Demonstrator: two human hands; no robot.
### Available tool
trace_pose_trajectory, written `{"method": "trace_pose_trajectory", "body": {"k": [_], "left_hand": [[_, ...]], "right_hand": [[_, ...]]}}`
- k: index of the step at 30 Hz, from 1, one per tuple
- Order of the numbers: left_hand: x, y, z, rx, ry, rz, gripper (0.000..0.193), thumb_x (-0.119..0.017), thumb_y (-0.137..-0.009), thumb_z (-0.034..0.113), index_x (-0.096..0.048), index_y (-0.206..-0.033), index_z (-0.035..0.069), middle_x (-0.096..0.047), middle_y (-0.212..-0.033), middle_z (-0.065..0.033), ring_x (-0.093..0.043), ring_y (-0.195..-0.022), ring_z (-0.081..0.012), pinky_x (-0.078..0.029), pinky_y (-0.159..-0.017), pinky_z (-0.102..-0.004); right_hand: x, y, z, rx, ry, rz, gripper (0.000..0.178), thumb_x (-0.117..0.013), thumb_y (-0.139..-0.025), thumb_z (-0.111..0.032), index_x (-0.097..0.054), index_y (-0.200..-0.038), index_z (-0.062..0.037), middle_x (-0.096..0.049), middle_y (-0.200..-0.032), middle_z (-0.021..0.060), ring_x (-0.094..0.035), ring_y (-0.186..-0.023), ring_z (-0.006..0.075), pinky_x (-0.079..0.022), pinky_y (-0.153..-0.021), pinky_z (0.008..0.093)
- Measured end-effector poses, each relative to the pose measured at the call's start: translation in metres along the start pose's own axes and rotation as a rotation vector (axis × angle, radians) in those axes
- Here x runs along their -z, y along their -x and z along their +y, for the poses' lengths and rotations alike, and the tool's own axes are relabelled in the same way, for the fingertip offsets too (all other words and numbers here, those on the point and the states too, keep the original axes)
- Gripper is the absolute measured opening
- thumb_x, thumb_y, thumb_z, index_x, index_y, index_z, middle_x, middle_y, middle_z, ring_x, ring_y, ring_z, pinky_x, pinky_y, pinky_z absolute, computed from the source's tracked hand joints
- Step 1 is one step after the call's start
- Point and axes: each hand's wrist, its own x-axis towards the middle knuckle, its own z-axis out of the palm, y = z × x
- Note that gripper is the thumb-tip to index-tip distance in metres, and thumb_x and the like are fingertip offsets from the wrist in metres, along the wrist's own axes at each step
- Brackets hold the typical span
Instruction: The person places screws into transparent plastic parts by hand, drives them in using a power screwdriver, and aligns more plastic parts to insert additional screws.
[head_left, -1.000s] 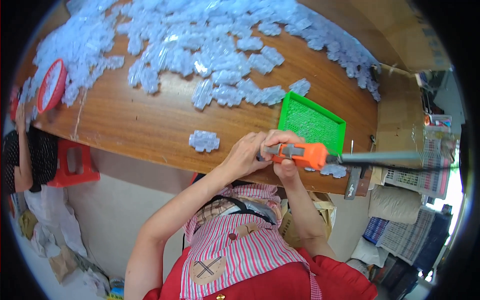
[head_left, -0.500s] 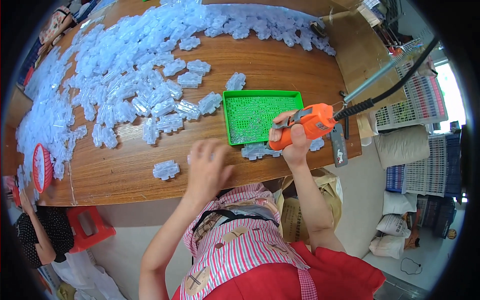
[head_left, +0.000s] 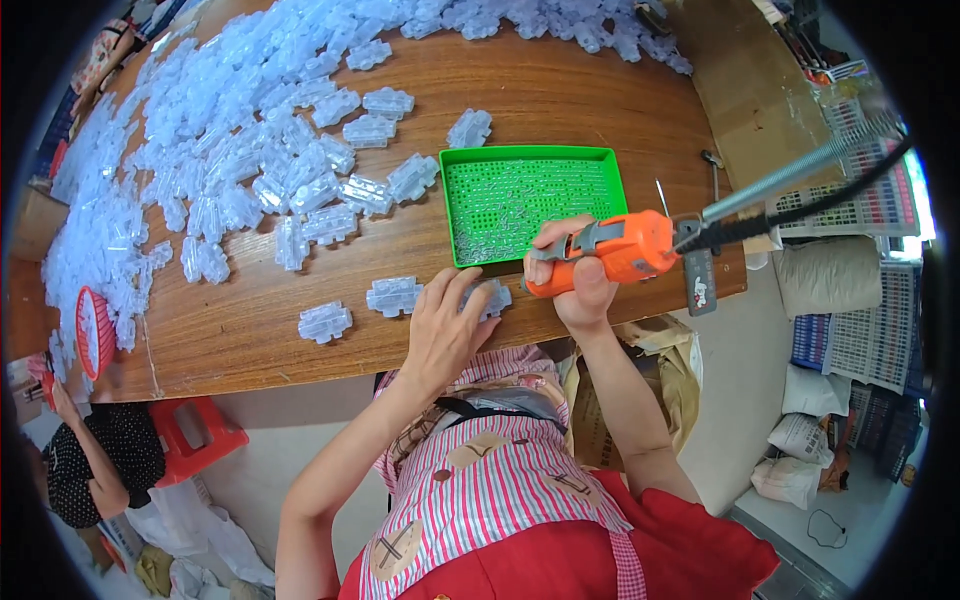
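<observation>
My right hand is wrapped round an orange electric screwdriver that hangs from a coiled spring and a black cable. The tool lies across the lower right of a green perforated tray with many small metal screws in it; its tip is hard to make out. My left hand has its fingers and thumb about a clear plastic part in front of the tray, partly covering it. To its left on the table lie a second clear part and a third clear part.
A large heap of clear plastic parts spreads over the left and back of the wooden table. A red basket stands at the left edge, near another person's arm. A phone-like dark object lies at right.
My left hand has moved right, uncovering one clear part and reaching the part in front of the tray. The view has shifted slightly. My right hand still grips the screwdriver.
</observation>
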Motion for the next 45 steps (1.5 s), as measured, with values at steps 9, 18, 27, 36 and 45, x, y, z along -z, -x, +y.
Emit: {"method": "trace_pose_trajectory", "body": {"k": [9, 18, 27, 36, 45], "left_hand": [[-0.004, 0.001, -0.013, 0.075, 0.295, -0.002, 0.061, -0.082, -0.068, 0.015, -0.051, -0.119, 0.006, -0.062, -0.107, -0.0104, -0.059, -0.101, -0.0302, -0.042, -0.088, -0.0420], [-0.004, -0.003, -0.013, 0.137, 0.298, -0.032, 0.054, -0.081, -0.069, 0.014, -0.052, -0.114, 0.007, -0.064, -0.101, -0.0107, -0.059, -0.097, -0.0306, -0.042, -0.086, -0.0418], [-0.001, -0.002, -0.008, 0.157, 0.274, -0.003, 0.051, -0.080, -0.069, 0.015, -0.052, -0.111, 0.007, -0.064, -0.097, -0.0102, -0.059, -0.090, -0.0302, -0.043, -0.080, -0.0416], [-0.004, 0.003, -0.009, 0.189, 0.309, 0.000, 0.051, -0.081, -0.067, 0.015, -0.052, -0.109, 0.007, -0.063, -0.095, -0.0099, -0.059, -0.088, -0.0301, -0.043, -0.078, -0.0416], [-0.001, 0.000, -0.010, 0.186, 0.327, -0.002, 0.051, -0.081, -0.067, 0.015, -0.052, -0.108, 0.007, -0.063, -0.094, -0.0102, -0.059, -0.088, -0.0304, -0.043, -0.078, -0.0414]], "right_hand": [[-0.001, 0.014, 0.013, -0.039, 0.009, -0.103, 0.059, -0.068, -0.085, -0.054, -0.059, -0.099, 0.0024, -0.055, -0.066, 0.0025, -0.053, -0.059, 0.0099, -0.040, -0.052, 0.0243], [-0.004, 0.014, 0.021, 0.002, 0.008, -0.172, 0.053, -0.068, -0.086, -0.053, -0.059, -0.095, -0.0016, -0.054, -0.066, 0.0029, -0.053, -0.057, 0.0112, -0.041, -0.053, 0.0246], [-0.002, 0.016, 0.019, 0.018, 0.130, -0.277, 0.065, -0.069, -0.081, -0.062, -0.058, -0.096, -0.0006, -0.053, -0.065, 0.0050, -0.051, -0.058, 0.0153, -0.043, -0.050, 0.0288], [-0.024, 0.015, -0.001, -0.011, 0.001, -0.251, 0.064, -0.066, -0.084, -0.062, -0.062, -0.091, 0.0020, -0.058, -0.065, 0.0065, -0.054, -0.054, 0.0136, -0.042, -0.048, 0.0254], [-0.020, 0.024, 0.013, 0.000, 0.085, -0.232, 0.066, -0.064, -0.084, -0.064, -0.061, -0.092, 0.0016, -0.058, -0.067, 0.0063, -0.055, -0.055, 0.0139, -0.043, -0.049, 0.0255]]}}
